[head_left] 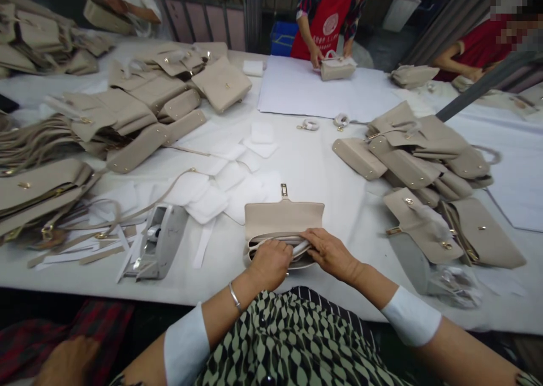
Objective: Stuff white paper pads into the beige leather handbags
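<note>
A beige handbag (285, 219) stands in front of me at the table's near edge, its flap folded back and a gold clasp plate (284, 190) pointing away. Its mouth gapes toward me, and something white (302, 246) shows inside. My left hand (274, 261) reaches into the opening with bent fingers; the fingertips and whatever they grip are hidden. At the right end of the mouth, my right hand (333, 254) is closed on the bag's rim, thumb side toward me.
Beige bags lie piled at left (123, 108) and right (424, 148). A grey tape dispenser (159, 241) stands left of me, near white pads (207, 199) and straps. Two coiled straps (311, 125) lie farther back. Across the table, a person in a red apron (324, 24) handles another bag (338, 69).
</note>
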Demonstrator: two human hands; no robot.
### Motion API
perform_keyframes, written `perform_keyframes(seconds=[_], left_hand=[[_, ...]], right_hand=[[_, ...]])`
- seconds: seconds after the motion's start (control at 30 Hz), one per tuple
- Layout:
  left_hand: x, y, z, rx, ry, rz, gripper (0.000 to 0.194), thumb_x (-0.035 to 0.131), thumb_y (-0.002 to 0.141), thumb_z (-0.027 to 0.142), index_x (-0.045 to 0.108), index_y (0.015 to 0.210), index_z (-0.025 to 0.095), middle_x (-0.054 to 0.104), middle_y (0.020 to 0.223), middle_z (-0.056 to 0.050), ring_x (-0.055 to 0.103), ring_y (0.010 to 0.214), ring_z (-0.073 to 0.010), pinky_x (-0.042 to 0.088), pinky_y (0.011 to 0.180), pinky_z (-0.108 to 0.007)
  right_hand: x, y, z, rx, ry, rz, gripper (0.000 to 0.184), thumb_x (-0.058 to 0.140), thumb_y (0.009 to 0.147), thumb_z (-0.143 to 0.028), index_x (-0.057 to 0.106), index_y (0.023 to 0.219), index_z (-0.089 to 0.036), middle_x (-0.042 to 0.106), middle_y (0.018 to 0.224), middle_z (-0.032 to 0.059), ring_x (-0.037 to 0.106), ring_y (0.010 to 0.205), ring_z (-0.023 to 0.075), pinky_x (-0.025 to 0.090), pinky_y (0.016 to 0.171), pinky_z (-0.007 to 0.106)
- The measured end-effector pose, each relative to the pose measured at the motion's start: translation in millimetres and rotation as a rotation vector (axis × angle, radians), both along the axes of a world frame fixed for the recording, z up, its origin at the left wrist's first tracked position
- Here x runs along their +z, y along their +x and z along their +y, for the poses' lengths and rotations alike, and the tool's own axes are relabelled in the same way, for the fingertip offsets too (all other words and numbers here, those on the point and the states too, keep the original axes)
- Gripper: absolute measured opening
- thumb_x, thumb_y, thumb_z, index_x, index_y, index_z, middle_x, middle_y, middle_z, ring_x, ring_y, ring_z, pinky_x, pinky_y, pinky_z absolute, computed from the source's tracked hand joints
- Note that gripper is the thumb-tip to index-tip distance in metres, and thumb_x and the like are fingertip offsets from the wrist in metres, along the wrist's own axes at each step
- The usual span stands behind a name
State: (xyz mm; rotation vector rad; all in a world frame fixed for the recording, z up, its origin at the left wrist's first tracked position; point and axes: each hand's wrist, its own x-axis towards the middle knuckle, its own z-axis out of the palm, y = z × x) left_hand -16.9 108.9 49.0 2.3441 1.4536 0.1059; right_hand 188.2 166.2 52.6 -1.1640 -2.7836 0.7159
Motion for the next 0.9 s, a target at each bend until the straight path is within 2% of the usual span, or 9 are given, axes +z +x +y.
perform_keyframes(seconds=[0.07,0.2,0.3,0.4,0.53,0.7,0.9], left_hand=[[-0.3,8,8,0.003,-0.049,-0.012,0.023,0.037,0.090,0.022,0.057,0.099,0.016,0.065,0.090,-0.009,0.059,0.086,-0.0244,0.045,0.076,-0.036],[0.0,13,21,-0.008,-0.190,-0.037,0.028,0.034,0.093,0.030,0.057,0.104,0.018,0.068,0.092,-0.008,0.063,0.084,-0.0233,0.047,0.074,-0.034],[-0.2,16,27,-0.028,-0.213,-0.066,0.029,0.034,0.094,0.031,0.056,0.108,0.018,0.068,0.097,-0.009,0.064,0.087,-0.0229,0.047,0.077,-0.033],[-0.3,22,28,-0.067,-0.176,-0.084,0.027,0.035,0.093,0.026,0.050,0.114,0.019,0.066,0.101,-0.009,0.063,0.088,-0.0230,0.048,0.075,-0.033],[-3.2,32,31,-0.152,-0.135,-0.064,0.019,0.037,0.090,0.017,0.051,0.103,0.016,0.067,0.093,-0.008,0.064,0.081,-0.0220,0.048,0.070,-0.032],[-10.7,37,40,-0.254,-0.125,-0.010,0.015,0.042,0.088,0.016,0.057,0.091,0.016,0.068,0.082,-0.006,0.064,0.072,-0.0196,0.048,0.067,-0.029],[-15.9,57,46,-0.270,-0.107,0.028,0.018,0.045,0.085,0.011,0.062,0.090,0.010,0.069,0.086,-0.013,0.065,0.078,-0.0234,0.049,0.071,-0.033]], right_hand=[[2.0,3,-3,-0.061,0.030,-0.062,0.046,0.052,0.079,-0.011,0.047,0.124,-0.016,0.052,0.119,0.0089,0.044,0.110,0.0198,0.035,0.096,0.031],[14.1,-4,-8,-0.147,0.142,-0.349,0.022,0.047,0.082,-0.012,0.058,0.100,-0.018,0.058,0.096,0.0089,0.049,0.095,0.0239,0.036,0.083,0.036],[21.6,-6,-8,-0.171,0.177,-0.448,0.018,0.043,0.085,-0.013,0.060,0.087,-0.018,0.058,0.088,0.0098,0.050,0.090,0.0245,0.034,0.078,0.036],[20.2,1,-6,-0.194,0.084,-0.436,0.017,0.043,0.085,-0.011,0.059,0.085,-0.017,0.056,0.090,0.0091,0.051,0.087,0.0216,0.034,0.072,0.031],[11.0,13,-4,-0.195,-0.057,-0.345,0.017,0.041,0.084,-0.009,0.055,0.083,-0.018,0.053,0.090,0.0052,0.052,0.079,0.0160,0.032,0.062,0.026],[8.4,18,-4,-0.157,-0.088,-0.302,0.017,0.041,0.082,-0.007,0.055,0.080,-0.018,0.053,0.087,0.0044,0.051,0.078,0.0153,0.031,0.061,0.025],[13.5,23,1,-0.095,-0.089,-0.239,0.014,0.043,0.080,-0.008,0.054,0.079,-0.017,0.053,0.086,0.0038,0.052,0.076,0.0144,0.036,0.065,0.024]])
